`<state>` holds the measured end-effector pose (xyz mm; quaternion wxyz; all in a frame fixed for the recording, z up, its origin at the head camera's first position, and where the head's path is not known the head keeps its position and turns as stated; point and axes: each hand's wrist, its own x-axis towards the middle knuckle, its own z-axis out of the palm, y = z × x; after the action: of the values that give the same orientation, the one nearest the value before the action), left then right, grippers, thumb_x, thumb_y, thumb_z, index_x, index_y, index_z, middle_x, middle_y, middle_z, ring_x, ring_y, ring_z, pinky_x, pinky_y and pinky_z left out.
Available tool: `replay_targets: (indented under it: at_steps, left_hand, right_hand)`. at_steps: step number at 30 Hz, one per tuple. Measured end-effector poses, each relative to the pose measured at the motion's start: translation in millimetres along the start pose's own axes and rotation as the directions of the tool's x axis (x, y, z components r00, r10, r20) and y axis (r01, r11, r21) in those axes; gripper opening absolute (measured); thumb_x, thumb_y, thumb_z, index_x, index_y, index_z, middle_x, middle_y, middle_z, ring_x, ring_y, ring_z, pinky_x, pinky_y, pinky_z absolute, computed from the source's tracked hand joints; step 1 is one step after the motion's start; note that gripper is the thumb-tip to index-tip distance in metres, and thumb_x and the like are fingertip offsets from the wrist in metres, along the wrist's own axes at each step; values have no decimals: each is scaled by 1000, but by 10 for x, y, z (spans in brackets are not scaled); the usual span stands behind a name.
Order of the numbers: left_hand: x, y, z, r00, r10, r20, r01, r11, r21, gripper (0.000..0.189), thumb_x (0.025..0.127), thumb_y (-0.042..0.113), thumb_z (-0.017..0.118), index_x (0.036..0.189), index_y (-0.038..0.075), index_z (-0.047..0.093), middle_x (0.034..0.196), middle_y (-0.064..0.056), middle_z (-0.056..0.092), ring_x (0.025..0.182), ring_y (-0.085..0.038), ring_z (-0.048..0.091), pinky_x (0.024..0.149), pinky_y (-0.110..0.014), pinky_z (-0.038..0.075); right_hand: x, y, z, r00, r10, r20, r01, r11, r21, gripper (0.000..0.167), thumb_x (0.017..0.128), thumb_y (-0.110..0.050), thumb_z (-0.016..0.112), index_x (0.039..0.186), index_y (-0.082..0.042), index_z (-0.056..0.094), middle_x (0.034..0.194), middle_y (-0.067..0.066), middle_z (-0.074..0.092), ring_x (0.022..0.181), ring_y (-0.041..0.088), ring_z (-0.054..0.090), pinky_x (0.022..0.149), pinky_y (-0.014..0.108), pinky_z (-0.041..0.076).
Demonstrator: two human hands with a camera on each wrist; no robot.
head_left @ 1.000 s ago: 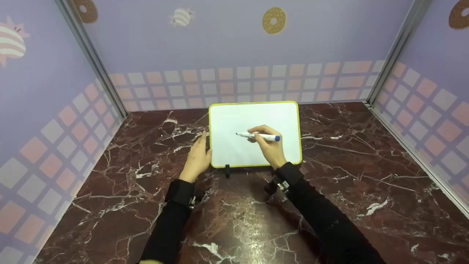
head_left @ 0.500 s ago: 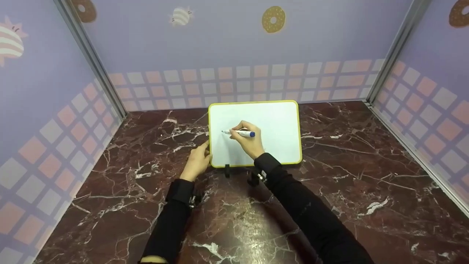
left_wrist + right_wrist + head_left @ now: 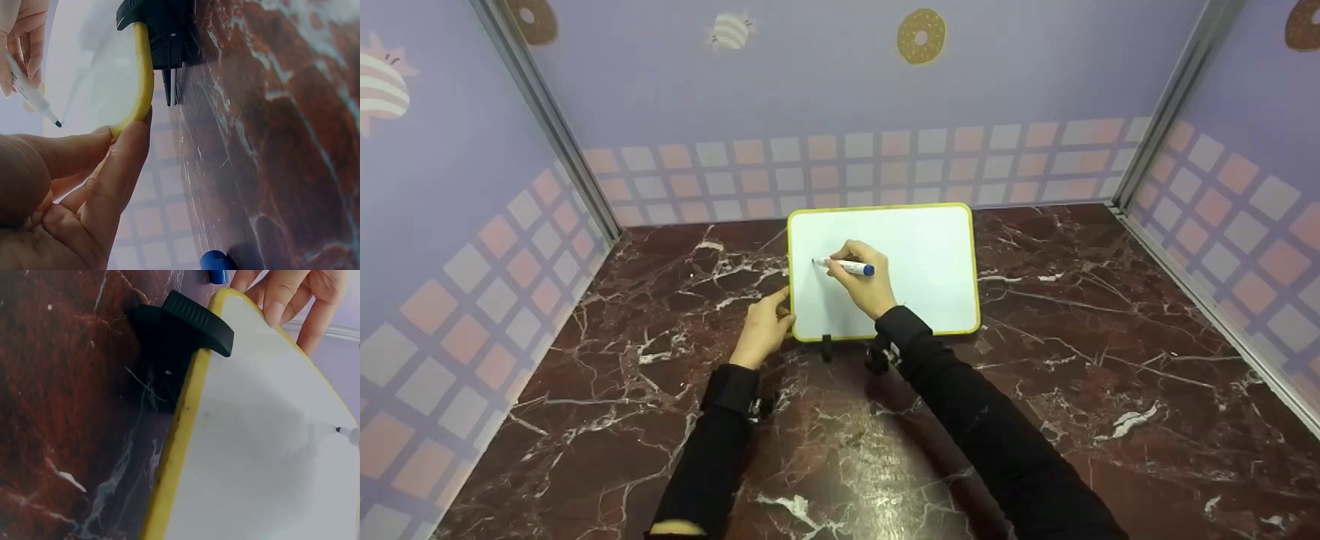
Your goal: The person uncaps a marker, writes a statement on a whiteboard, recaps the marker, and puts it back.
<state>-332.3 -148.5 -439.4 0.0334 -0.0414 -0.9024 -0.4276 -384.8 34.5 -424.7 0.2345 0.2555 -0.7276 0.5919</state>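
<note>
A whiteboard with a yellow frame stands tilted back on a black stand. My left hand pinches its lower left corner, thumb in front and fingers behind, as the left wrist view shows at the yellow frame. In my right hand is a white marker with a blue end, gripped like a pen. Its dark tip points left, right at the board's left part. The right wrist view catches only the marker's tip and the board's white face.
The board stands on a dark red marbled table. Behind it rises a lilac wall with pink and white squares, and side walls flank the table. A blue rounded object lies on the table near the left hand.
The right hand has carried the marker left across the board, then slightly up. The left hand has stayed at the board's left edge, its fingers drawn in closer around it.
</note>
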Motion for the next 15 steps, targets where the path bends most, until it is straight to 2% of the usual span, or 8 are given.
replay_targets:
  at_steps: [4,10,15]
  left_hand:
    - [-5,11,0,1000,-2,-3,2,1000,-4,56,96,-4,58,150,5,43,108,-25,68,96,-33,71,78,-35,63]
    - [5,-14,2,1000,-1,-7,1,1000,2,57,96,-3,59,150,5,42,107,-24,69,95,-31,71,77,-33,63]
    - [13,-15,10,1000,-1,-9,1,1000,15,56,96,-3,59,149,5,43,106,-24,70,93,-31,71,77,-33,63]
  right_hand:
    - [-49,3,-35,999,23,36,-24,999,37,18,91,-2,67,76,3,59,88,20,71,73,31,73,68,28,63]
    - [-164,-86,-77,990,109,89,-116,991,69,17,89,5,64,73,8,58,84,24,69,71,39,72,66,30,63]
    - [-198,-311,-134,995,73,75,-78,995,62,15,90,8,62,77,14,58,83,31,68,72,45,70,66,27,62]
